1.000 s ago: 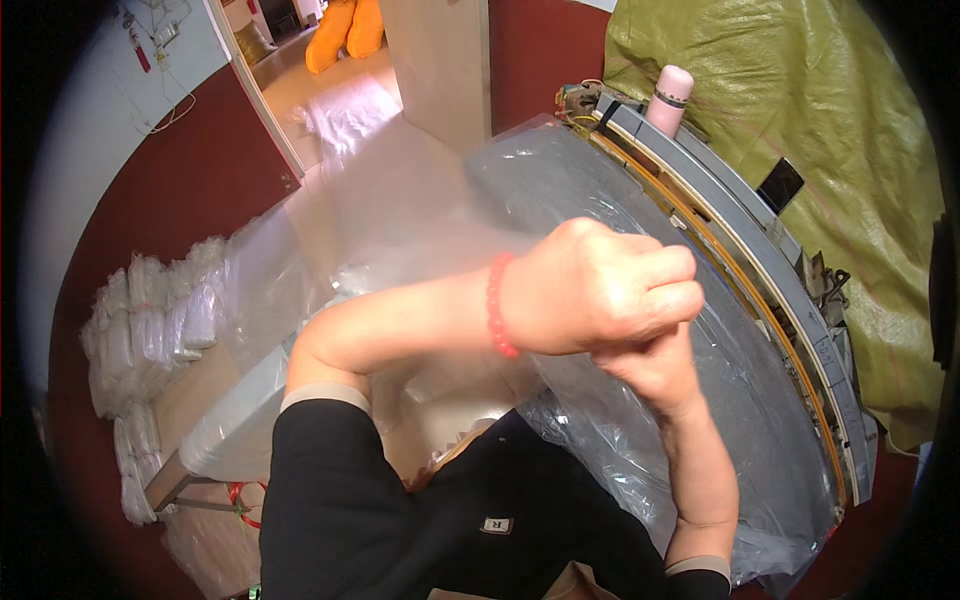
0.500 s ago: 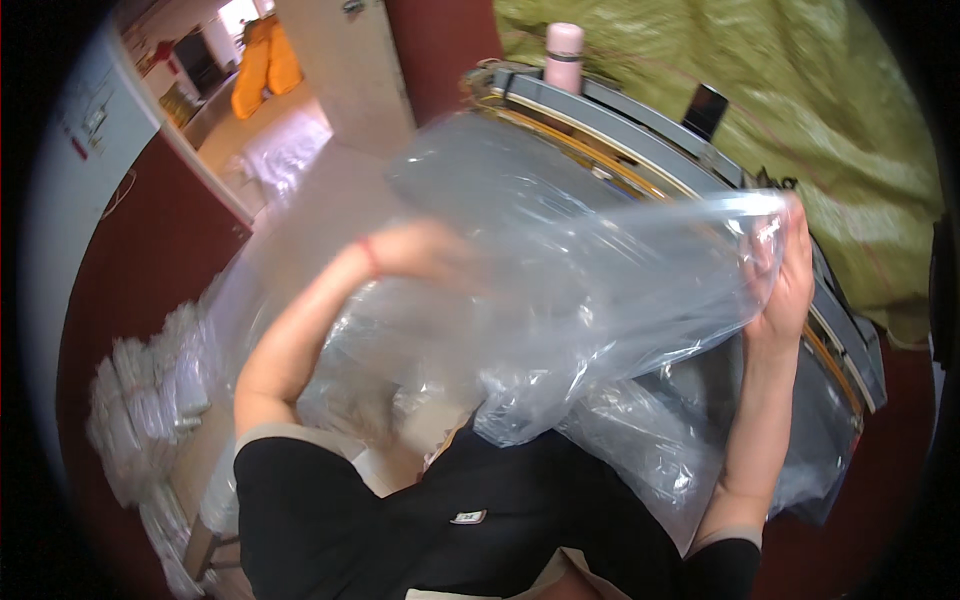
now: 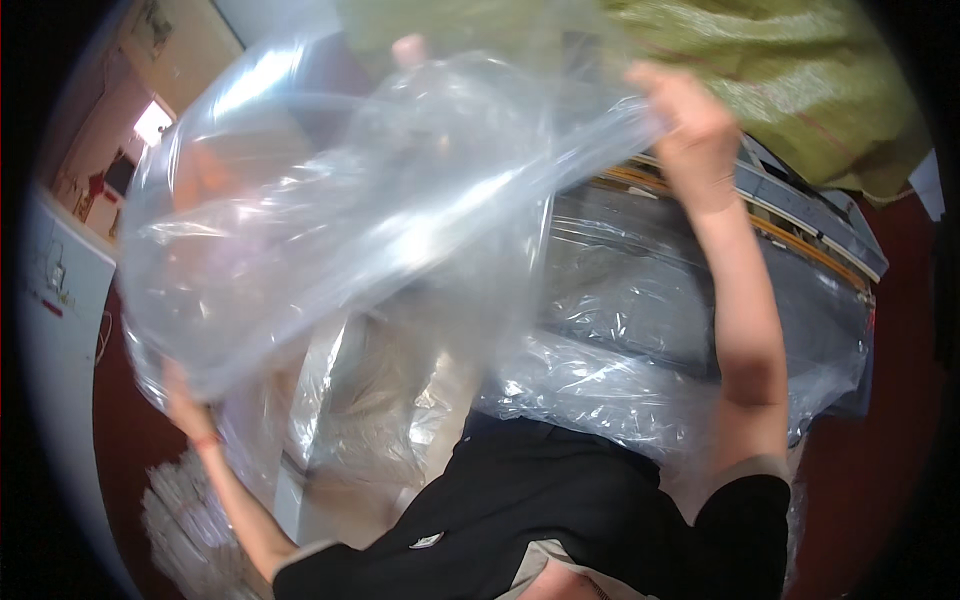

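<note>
A large clear plastic bag (image 3: pixel 400 240) is stretched between my two hands, ballooning up in front of me and blurred by motion. My right hand (image 3: pixel 695 135), raised at the upper right, is closed around a gathered end of it. At the lower left, my left hand (image 3: pixel 185 405) grips the opposite edge; its fingers are partly hidden by the film. More clear plastic (image 3: pixel 600 390) lies in front of my body, over a dark surface (image 3: pixel 640 260).
A long grey frame with yellow strips (image 3: pixel 800 240) curves along the far right side. Behind it hangs a green woven sheet (image 3: pixel 800 90). A pink bottle (image 3: pixel 408 50) shows behind the bag. Bundled clear plastic (image 3: pixel 195 520) is stacked at lower left, near a doorway.
The bag has swung up and left, spreading wide. My left hand has moved from the middle to the lower left and holds its edge. My right hand has moved up and left.
</note>
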Available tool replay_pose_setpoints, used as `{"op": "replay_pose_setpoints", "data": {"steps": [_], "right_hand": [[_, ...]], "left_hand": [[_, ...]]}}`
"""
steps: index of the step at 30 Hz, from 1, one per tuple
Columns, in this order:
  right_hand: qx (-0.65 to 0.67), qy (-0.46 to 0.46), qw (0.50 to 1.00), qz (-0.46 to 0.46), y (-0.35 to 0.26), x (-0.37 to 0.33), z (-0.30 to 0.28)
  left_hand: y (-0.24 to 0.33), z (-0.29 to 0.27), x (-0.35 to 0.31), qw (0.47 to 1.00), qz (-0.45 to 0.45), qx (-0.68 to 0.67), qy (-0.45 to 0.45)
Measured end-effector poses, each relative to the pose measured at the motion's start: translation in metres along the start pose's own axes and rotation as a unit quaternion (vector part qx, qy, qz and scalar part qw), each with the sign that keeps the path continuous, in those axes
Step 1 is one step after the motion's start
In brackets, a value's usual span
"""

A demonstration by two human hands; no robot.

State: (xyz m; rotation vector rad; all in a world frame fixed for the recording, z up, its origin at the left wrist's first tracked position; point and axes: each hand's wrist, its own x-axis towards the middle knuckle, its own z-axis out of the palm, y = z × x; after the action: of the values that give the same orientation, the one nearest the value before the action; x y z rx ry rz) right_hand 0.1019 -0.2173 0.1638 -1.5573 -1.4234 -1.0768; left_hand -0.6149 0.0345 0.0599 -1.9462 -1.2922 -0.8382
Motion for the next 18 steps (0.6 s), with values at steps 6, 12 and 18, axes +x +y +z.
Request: {"op": "replay_pose_setpoints", "data": {"steps": [6,12,18], "right_hand": [[-0.007,-0.302,0.948,0.095,0.019,-0.109,-0.005],[0.069,-0.23,0.96,0.143,0.019,-0.12,-0.066],[0.086,-0.152,0.976,0.127,0.012,-0.147,-0.09]], "left_hand": [[0.028,0.011,-0.192,0.691,-0.07,0.132,-0.708],[0.106,0.013,-0.096,0.52,0.083,-0.041,-0.849],[0.444,-0.08,0.118,0.7,0.269,-0.532,-0.393]]}}
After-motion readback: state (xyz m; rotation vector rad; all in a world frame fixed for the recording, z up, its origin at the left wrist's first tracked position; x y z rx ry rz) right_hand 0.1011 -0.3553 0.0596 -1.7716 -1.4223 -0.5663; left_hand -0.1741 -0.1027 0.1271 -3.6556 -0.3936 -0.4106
